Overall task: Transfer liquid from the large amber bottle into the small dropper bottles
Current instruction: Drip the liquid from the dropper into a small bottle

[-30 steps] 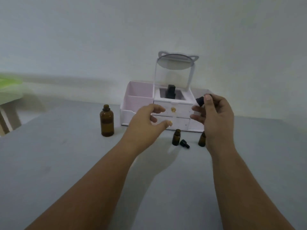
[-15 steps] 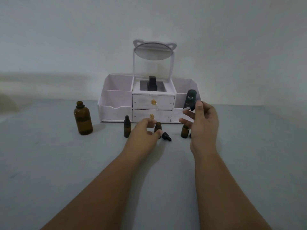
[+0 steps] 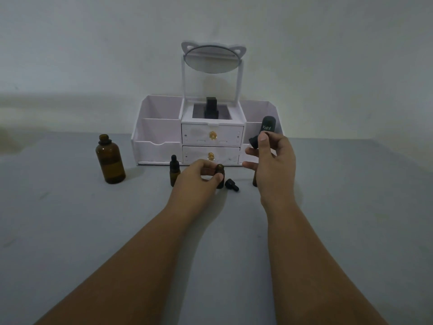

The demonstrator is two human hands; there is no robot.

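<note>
A grey desk (image 3: pixel 70 231) meets a pale wall. The left hand (image 3: pixel 196 177), empty half a second ago, now pinches an uncapped small dropper bottle (image 3: pixel 220 171); the right hand (image 3: pixel 274 160) grips a black cap (image 3: pixel 254 141). The large amber bottle (image 3: pixel 109 159) stands left.

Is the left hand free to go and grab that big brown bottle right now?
Probably not straight away. The left hand is closed around a small open dropper bottle, so it would have to let go first. The path to the large amber bottle looks open, apart from one capped dropper bottle between them.
</note>
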